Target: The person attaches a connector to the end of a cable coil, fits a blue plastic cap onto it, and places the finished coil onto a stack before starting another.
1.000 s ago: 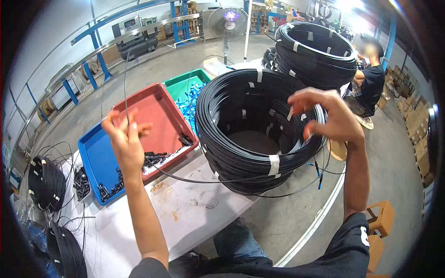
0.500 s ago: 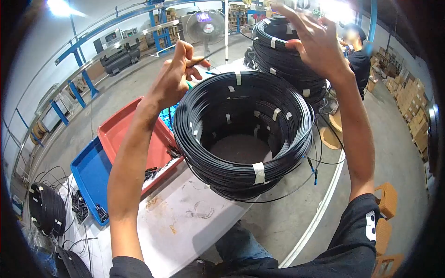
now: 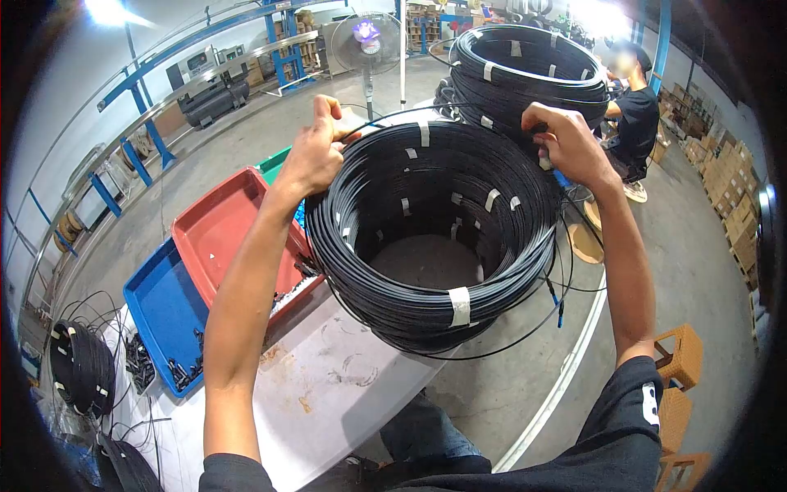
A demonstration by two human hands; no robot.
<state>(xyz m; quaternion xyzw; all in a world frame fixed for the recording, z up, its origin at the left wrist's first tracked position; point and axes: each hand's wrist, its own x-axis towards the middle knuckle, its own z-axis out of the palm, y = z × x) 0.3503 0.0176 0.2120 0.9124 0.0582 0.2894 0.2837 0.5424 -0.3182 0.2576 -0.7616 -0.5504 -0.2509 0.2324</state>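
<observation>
A tall stack of coiled black cable (image 3: 393,295), marked with pieces of white tape, stands on the white table (image 3: 344,385). At its far left rim, my left hand (image 3: 316,152) is closed in a pinch on a strand of black cable. The strand arcs over the far rim toward the right. My right hand (image 3: 570,148) is above the right far rim, with its fingers curled together around the cable. Loose strands and blue-tipped connectors (image 3: 560,316) hang at the stack's right side.
Red tray (image 3: 221,230) and blue tray (image 3: 164,303) with small black parts lie left. Another cable stack (image 3: 525,90) stands behind. More coils (image 3: 82,369) are at lower left, a fan (image 3: 366,45) beyond. A person (image 3: 635,115) is at upper right; orange stools (image 3: 679,357) at right.
My right hand has come down from above the rear stack to the near stack's right rim and closed. My left hand has lowered slightly. A strand now arcs over the far rim.
</observation>
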